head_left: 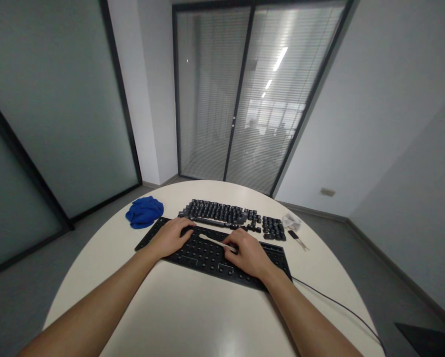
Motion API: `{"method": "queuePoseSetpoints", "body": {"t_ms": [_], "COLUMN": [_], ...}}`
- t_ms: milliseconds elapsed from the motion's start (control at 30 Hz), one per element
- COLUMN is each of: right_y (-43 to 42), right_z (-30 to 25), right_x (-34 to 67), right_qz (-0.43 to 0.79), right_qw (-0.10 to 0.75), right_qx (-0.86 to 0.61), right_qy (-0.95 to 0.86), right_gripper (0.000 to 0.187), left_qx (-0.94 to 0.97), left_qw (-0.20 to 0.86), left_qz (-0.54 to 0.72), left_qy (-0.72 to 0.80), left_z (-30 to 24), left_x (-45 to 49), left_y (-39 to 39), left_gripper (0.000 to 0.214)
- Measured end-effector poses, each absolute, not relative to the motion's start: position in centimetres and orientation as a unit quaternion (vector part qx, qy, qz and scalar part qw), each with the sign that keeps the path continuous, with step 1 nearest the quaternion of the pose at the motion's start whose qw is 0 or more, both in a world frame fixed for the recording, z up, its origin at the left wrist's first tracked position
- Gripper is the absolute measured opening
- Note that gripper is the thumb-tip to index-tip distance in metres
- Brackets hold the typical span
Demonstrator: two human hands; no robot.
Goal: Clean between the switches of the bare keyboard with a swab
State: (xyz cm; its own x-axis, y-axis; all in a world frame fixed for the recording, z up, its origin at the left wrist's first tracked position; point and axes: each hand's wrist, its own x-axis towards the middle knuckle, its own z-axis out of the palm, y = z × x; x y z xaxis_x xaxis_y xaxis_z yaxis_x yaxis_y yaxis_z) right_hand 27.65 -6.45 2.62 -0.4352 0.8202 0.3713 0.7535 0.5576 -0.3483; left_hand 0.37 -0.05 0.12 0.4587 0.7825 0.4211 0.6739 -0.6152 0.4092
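Observation:
A black keyboard base [203, 255] with its keycaps removed lies on the round white table [192, 307]. My left hand [170, 237] rests palm down on its left part, fingers curled over the top edge. My right hand [249, 254] lies on the right part, closed on a thin white brush [213, 240] whose tip points left across the base. Behind the base, the removed black keycaps [227, 214] are laid out in keyboard order.
A crumpled blue cloth [144, 211] sits at the left back of the table. A clear plastic bag [291, 221] and a small keycap puller [297, 238] lie to the right. The keyboard's black cable [337, 305] runs off the right edge. Glass doors stand behind.

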Motion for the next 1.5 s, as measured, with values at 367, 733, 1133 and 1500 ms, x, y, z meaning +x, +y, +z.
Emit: {"method": "queuePoseSetpoints", "body": {"t_ms": [367, 733, 1133, 1500], "right_y": [-6.51, -6.5, -6.47, -6.47], "right_z": [2.77, 2.73, 2.64, 2.58], "right_x": [27.61, 27.72, 27.61, 27.57], "right_qz": [0.072, 0.077, 0.062, 0.052], "right_qw": [0.258, 0.252, 0.254, 0.25], "right_qx": [-0.459, -0.438, -0.455, -0.473], "right_qy": [-0.847, -0.86, -0.851, -0.844], "right_gripper": [0.009, 0.011, 0.009, 0.007], "left_qx": [0.851, 0.851, 0.849, 0.849], "left_qw": [0.093, 0.09, 0.096, 0.093], "left_qz": [0.297, 0.286, 0.292, 0.294], "left_qy": [0.423, 0.431, 0.43, 0.429], "left_z": [0.02, 0.11, 0.29, 0.08], "left_x": [0.31, 0.45, 0.44, 0.39], "left_y": [0.06, -0.04, -0.11, -0.01], "left_gripper": [0.025, 0.025, 0.025, 0.026]}}
